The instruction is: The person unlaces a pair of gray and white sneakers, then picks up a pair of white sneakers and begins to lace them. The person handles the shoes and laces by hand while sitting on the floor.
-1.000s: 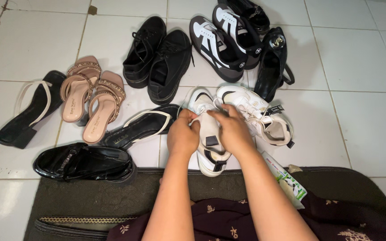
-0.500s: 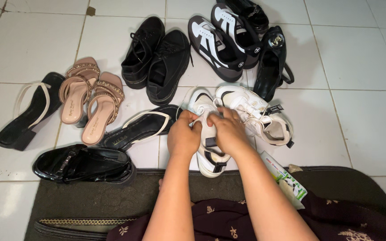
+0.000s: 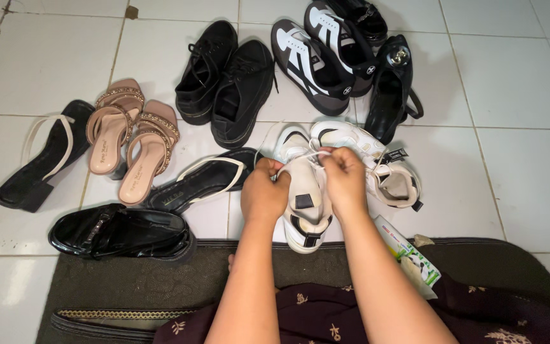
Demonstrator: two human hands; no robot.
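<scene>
White tiled floor carries assorted shoes and seemingly a dark mat.

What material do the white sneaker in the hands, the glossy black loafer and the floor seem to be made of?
White sneaker with black patches: smooth matte upper, probably synthetic leather; both the left hand and right hand pinch its thin white laces, likely woven cord.
Glossy black loafer: mirror-like highlights suggest patent leather or coated synthetic.
Floor: glazed white ceramic tiles, shown by grout lines and soft reflections.
</scene>
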